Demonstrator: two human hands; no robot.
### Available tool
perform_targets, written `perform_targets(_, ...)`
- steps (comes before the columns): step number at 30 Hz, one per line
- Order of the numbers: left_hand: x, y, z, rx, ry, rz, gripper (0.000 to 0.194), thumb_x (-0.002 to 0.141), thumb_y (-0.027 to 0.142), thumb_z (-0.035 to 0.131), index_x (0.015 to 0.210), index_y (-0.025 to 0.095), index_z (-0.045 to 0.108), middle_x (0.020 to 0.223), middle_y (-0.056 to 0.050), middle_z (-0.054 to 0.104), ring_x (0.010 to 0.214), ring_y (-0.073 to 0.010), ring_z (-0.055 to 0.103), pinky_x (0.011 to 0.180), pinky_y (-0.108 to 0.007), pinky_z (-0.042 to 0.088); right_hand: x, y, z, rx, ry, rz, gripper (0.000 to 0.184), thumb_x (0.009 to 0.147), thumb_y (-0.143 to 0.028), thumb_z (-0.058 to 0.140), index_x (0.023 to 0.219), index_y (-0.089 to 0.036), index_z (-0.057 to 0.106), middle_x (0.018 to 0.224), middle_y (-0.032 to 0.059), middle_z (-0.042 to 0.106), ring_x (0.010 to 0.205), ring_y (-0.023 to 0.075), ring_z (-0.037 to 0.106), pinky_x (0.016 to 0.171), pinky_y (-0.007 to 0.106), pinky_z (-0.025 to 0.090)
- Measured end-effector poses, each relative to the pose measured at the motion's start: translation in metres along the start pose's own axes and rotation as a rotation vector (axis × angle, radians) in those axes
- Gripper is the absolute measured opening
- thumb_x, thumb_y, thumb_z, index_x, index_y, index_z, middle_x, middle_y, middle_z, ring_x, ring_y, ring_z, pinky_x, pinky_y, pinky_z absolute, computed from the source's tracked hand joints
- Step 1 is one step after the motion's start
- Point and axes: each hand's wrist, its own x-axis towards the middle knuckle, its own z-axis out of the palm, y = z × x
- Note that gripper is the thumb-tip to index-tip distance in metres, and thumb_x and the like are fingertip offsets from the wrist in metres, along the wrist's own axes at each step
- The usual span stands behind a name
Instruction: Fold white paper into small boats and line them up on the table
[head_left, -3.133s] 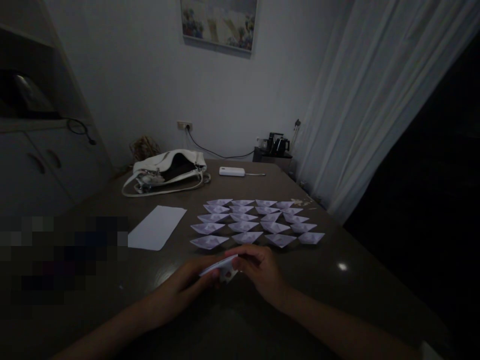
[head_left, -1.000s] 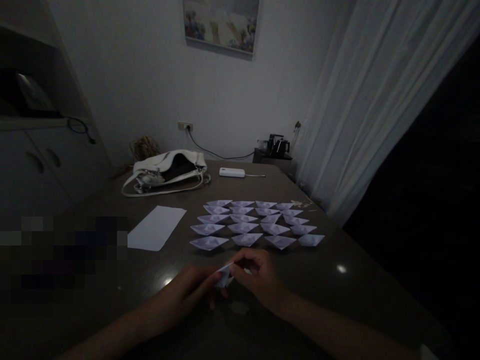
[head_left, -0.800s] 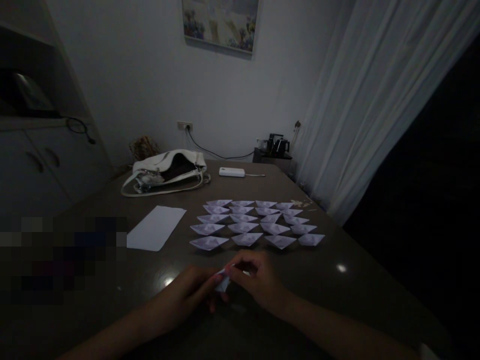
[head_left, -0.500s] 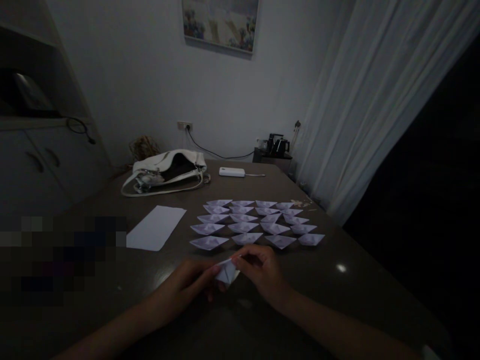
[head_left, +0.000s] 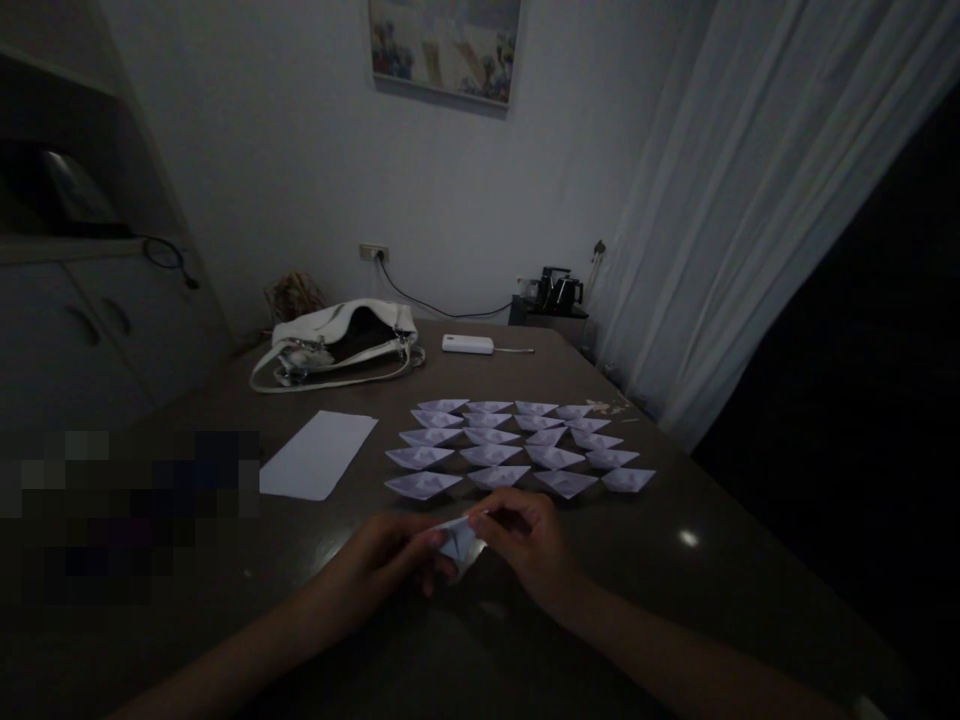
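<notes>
Both my hands meet over the near part of a dark table [head_left: 720, 590]. My left hand [head_left: 382, 562] and my right hand [head_left: 525, 545] pinch a small, partly folded piece of pale paper [head_left: 459, 541] between their fingertips, just above the tabletop. Beyond them lie several folded pale paper boats [head_left: 517, 450] set out in rows. The room is dim, so the folds of the held paper are hard to make out.
A flat white sheet [head_left: 319, 455] lies left of the boats. A white handbag [head_left: 337, 340] and a small white device with a cable [head_left: 466, 344] sit at the far end. A kettle [head_left: 555, 290] stands by the wall, with curtains [head_left: 750, 200] on the right.
The paper between my fingers has gone from a wider, flatter shape to a smaller folded one. My hands stayed in the same spot, working it with small finger movements.
</notes>
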Motion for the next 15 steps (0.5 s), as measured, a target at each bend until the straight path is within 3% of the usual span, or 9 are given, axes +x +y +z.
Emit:
perform_targets(3, 0.001, -0.0007, -0.0015, -0.028, 0.014, -0.022, 0.046, 0.094, 0.051, 0.047, 0.112, 0.014, 0.067, 0.088, -0.007, 0.074, 0.065, -0.0164, 0.062, 0.064, -0.025, 0.049, 0.0015, -0.0009, -0.0017, -0.002, 0.028, -0.005, 0.014, 0.08, -0.032, 0.07, 0.073, -0.019, 0.071, 0.069, 0.0012, 0.069, 0.066, 0.0155, 0.064, 0.064, 0.026, 0.05)
perform_targets(5, 0.0017, -0.0031, -0.0026, -0.031, 0.027, -0.028, 0.048, 0.093, 0.052, 0.047, 0.115, 0.014, 0.066, 0.089, -0.007, 0.074, 0.066, -0.017, 0.062, 0.065, -0.026, 0.049, 0.0023, -0.0011, -0.0029, -0.007, 0.049, -0.014, 0.014, 0.079, -0.032, 0.07, 0.073, -0.019, 0.072, 0.07, 0.0016, 0.07, 0.067, 0.0159, 0.065, 0.064, 0.026, 0.05)
perform_targets(11, 0.0027, -0.0074, -0.0055, 0.01, 0.049, -0.013, 0.046, 0.093, 0.051, 0.047, 0.092, 0.013, 0.073, 0.085, -0.007, 0.074, 0.066, -0.0176, 0.063, 0.065, -0.025, 0.049, 0.0032, -0.0002, -0.0044, -0.032, 0.066, -0.043, 0.013, 0.08, -0.031, 0.069, 0.074, -0.02, 0.071, 0.071, 0.0014, 0.069, 0.068, 0.0157, 0.064, 0.064, 0.026, 0.05)
perform_targets(15, 0.0028, -0.0041, -0.0062, 0.001, 0.05, -0.01, 0.048, 0.091, 0.053, 0.048, 0.089, 0.012, 0.073, 0.08, -0.007, 0.074, 0.064, -0.0175, 0.062, 0.064, -0.026, 0.048, 0.0029, 0.0005, -0.0039, -0.03, 0.064, -0.051, 0.013, 0.08, -0.031, 0.07, 0.073, -0.019, 0.071, 0.071, 0.0018, 0.069, 0.068, 0.0156, 0.064, 0.063, 0.026, 0.05)
